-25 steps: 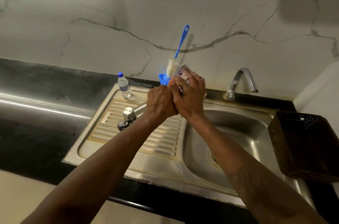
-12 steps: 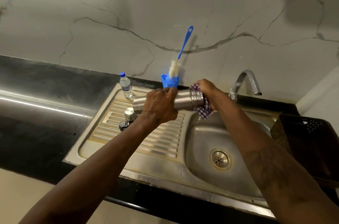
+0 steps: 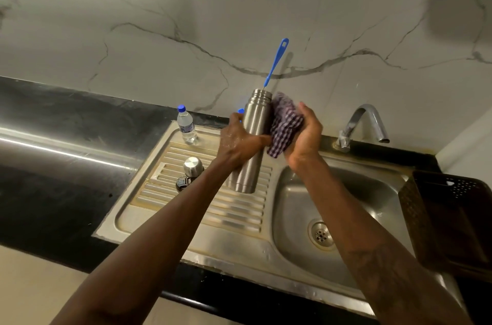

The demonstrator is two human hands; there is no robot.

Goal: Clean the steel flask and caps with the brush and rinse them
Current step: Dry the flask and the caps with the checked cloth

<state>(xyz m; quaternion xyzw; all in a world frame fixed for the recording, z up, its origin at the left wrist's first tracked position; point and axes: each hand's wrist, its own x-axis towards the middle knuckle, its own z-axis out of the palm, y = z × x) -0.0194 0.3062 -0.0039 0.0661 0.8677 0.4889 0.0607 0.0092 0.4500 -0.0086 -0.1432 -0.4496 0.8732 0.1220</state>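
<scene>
Half a second ago the steel flask (image 3: 255, 138) lay almost level across the sink; now it stands nearly upright, open mouth upward, and the checked cloth (image 3: 285, 126) has moved from its mouth end to its upper right side.

At far left runs the dark, glossy stone surface (image 3: 53, 143); on the ribbed steel drainboard (image 3: 149, 191) stands a small clear plastic bottle (image 3: 187, 124) with a blue lid; nearer the person sit a domed steel cap (image 3: 193, 165) and, touching it, a smaller black cap (image 3: 183, 182). The left hand (image 3: 239, 142), wet and shiny, has its fingers wrapped round the middle of the smooth, cylindrical flask; the base is low over the ribs, possibly resting on them. Behind the flask, a brush (image 3: 277, 60) with a thin blue plastic handle leans against the veined marble wall (image 3: 133, 18), a sliver of blue cup (image 3: 241, 111) showing below. The right hand (image 3: 306, 135) curls round the bunched cloth and presses it to the flask; further right, a curved chrome tap (image 3: 364, 122), the steel basin (image 3: 372, 191), and a dark perforated basket (image 3: 452, 218).
</scene>
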